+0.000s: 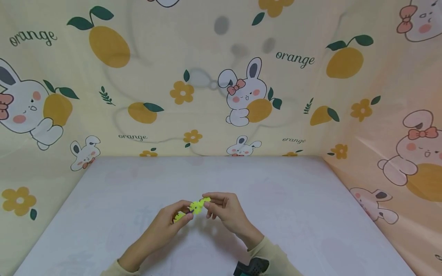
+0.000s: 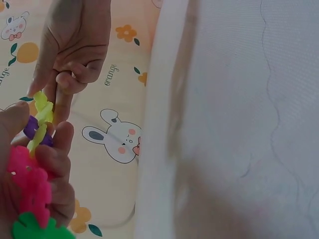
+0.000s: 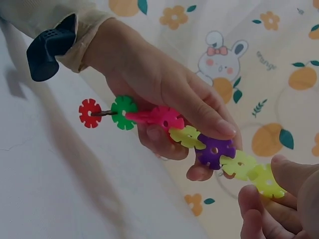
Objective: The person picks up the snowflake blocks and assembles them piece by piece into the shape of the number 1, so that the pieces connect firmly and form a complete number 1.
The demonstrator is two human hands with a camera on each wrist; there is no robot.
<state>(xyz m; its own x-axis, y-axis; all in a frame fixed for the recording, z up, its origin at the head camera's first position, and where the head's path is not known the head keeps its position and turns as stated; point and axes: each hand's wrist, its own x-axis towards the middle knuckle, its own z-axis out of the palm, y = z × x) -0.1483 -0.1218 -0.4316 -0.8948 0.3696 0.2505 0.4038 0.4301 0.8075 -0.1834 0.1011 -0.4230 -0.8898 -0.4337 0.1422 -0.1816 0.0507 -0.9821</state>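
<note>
A chain of interlocking snowflake discs point(image 1: 196, 207) is held up above the table between both hands. My left hand point(image 1: 164, 222) grips its middle, the thumb on the purple disc point(image 3: 215, 150). With thumb and fingers, my right hand point(image 1: 229, 214) pinches the yellow-green disc point(image 3: 267, 181) at the far end. Another yellow disc point(image 3: 240, 164) joins that one to the purple. Beyond the purple run a yellow disc point(image 3: 185, 136), pink discs point(image 3: 167, 118), a green disc point(image 3: 123, 113), a thin brown piece and a red disc point(image 3: 89, 113). In the head view most of the chain is hidden behind the left hand.
The white tabletop point(image 1: 293, 214) spreads below the hands. A printed cloth point(image 1: 207, 46) with rabbits and oranges hangs behind and at the sides. A dark device point(image 1: 251, 266) sits by the right sleeve; another point(image 3: 50, 47) is at the left wrist.
</note>
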